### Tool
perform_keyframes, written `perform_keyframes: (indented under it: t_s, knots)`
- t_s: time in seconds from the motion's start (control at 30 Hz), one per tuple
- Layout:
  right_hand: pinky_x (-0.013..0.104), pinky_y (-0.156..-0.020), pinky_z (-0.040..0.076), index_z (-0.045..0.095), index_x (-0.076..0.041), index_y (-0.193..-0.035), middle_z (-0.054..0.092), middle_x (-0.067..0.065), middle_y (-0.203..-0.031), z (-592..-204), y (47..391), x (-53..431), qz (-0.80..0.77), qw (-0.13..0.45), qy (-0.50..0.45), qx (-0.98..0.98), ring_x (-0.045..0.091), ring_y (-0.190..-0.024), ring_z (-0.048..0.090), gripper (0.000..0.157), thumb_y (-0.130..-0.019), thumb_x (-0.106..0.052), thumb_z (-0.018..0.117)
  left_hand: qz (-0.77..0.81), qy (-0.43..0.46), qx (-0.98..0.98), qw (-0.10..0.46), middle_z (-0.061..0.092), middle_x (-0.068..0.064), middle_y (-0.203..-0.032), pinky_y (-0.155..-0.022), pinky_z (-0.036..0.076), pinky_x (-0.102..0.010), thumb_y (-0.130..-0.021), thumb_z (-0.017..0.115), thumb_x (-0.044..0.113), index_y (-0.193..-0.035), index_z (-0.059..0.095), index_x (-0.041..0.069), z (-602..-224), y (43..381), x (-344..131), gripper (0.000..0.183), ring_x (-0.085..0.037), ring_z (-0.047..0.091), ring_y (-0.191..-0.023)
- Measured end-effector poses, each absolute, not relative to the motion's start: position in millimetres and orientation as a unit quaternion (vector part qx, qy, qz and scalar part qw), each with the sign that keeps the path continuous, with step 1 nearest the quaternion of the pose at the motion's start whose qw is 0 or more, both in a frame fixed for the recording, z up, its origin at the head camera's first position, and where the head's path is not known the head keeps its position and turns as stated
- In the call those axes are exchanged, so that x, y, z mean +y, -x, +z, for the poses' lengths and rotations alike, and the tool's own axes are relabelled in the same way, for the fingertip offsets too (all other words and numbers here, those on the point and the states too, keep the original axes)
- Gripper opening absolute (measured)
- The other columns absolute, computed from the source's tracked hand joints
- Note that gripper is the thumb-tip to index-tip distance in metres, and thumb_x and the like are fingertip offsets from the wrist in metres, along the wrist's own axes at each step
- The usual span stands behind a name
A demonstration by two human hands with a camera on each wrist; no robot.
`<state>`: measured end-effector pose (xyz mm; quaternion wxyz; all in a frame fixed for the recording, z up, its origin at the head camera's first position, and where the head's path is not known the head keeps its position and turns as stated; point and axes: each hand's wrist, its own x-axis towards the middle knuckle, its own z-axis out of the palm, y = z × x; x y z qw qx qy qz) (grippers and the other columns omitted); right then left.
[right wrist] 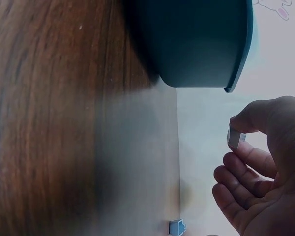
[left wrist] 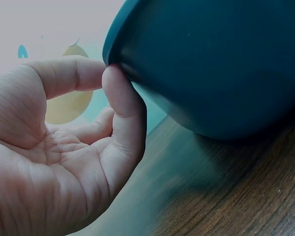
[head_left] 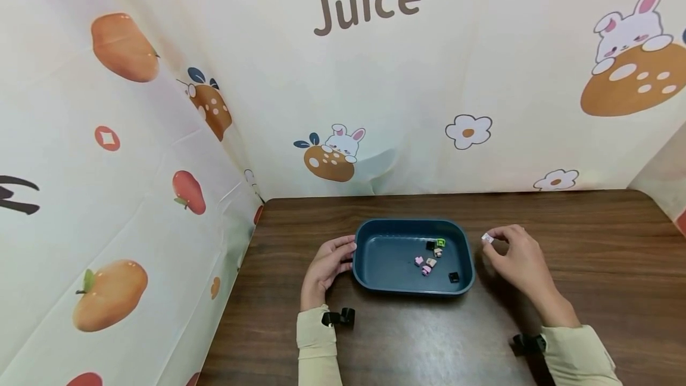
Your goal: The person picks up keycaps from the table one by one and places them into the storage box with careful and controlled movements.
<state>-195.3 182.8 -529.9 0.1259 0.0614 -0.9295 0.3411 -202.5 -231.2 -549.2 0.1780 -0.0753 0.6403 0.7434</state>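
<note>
A dark teal tray [head_left: 386, 289] sits on the wooden table. My left hand [head_left: 328, 261] pinches its left rim between thumb and a finger; the left wrist view shows the fingertips at the edge of the tray [left wrist: 211, 73]. Beyond the tray's right end, my right hand [head_left: 520, 258] holds a small white toy brick [head_left: 487, 237] between thumb and index finger. Its other fingers curl loosely in the right wrist view, below the white brick [right wrist: 234, 136]. Inside the tray lie several small bricks, among them a green one [head_left: 440, 242], a black one [head_left: 454, 277] and a pink one [head_left: 419, 261].
The brown table [head_left: 418, 344] reaches back to a printed curtain [head_left: 407, 88], which also hangs along the left side. A small blue brick [right wrist: 176, 227] shows at the bottom of the right wrist view. Dark straps [head_left: 339, 317] circle both wrists.
</note>
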Motion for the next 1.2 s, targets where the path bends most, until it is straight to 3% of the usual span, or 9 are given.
perform_keyframes:
  t_s: [0.47, 0.9, 1.1, 1.2]
  knots:
    - [0.057, -0.08, 0.05, 0.072, 0.001, -0.105, 0.067, 0.025, -0.111, -530, 191, 180, 0.339, 0.133, -0.064, -0.929, 0.044, -0.099, 0.064, 0.019, -0.092, -0.013, 0.075, 0.744, 0.074, 0.639, 0.181, 0.072, 0.002, -0.1, -0.072, 0.059, -0.022, -0.105, 0.063, 0.014, -0.143, 0.056, -0.007, -550, 203, -231, 0.044, -0.008, 0.068, -0.087]
    - [0.048, -0.075, 0.048, 0.073, 0.0, -0.104, 0.068, 0.024, -0.109, -523, 189, 176, 0.339, 0.144, -0.072, -0.927, 0.041, -0.095, 0.064, 0.018, -0.092, -0.013, 0.076, 0.744, 0.07, 0.641, 0.175, 0.071, 0.003, -0.098, -0.07, 0.059, -0.021, -0.105, 0.063, 0.014, -0.141, 0.058, -0.007, -552, 202, -232, 0.041, -0.008, 0.068, -0.086]
    - [0.063, -0.09, 0.05, 0.073, 0.001, -0.104, 0.068, 0.024, -0.108, -522, 186, 174, 0.345, 0.149, -0.076, -0.924, 0.043, -0.098, 0.064, 0.017, -0.092, -0.011, 0.075, 0.743, 0.075, 0.641, 0.178, 0.071, 0.004, -0.098, -0.071, 0.059, -0.022, -0.105, 0.063, 0.014, -0.141, 0.058, -0.006, -551, 203, -232, 0.041, -0.008, 0.068, -0.086]
    - [0.065, -0.09, 0.05, 0.073, 0.001, -0.105, 0.067, 0.025, -0.109, -520, 186, 172, 0.344, 0.147, -0.077, -0.924, 0.044, -0.099, 0.063, 0.018, -0.092, -0.012, 0.075, 0.742, 0.078, 0.642, 0.177, 0.071, 0.005, -0.098, -0.071, 0.059, -0.022, -0.104, 0.063, 0.013, -0.141, 0.059, -0.005, -550, 203, -232, 0.041, -0.008, 0.068, -0.086]
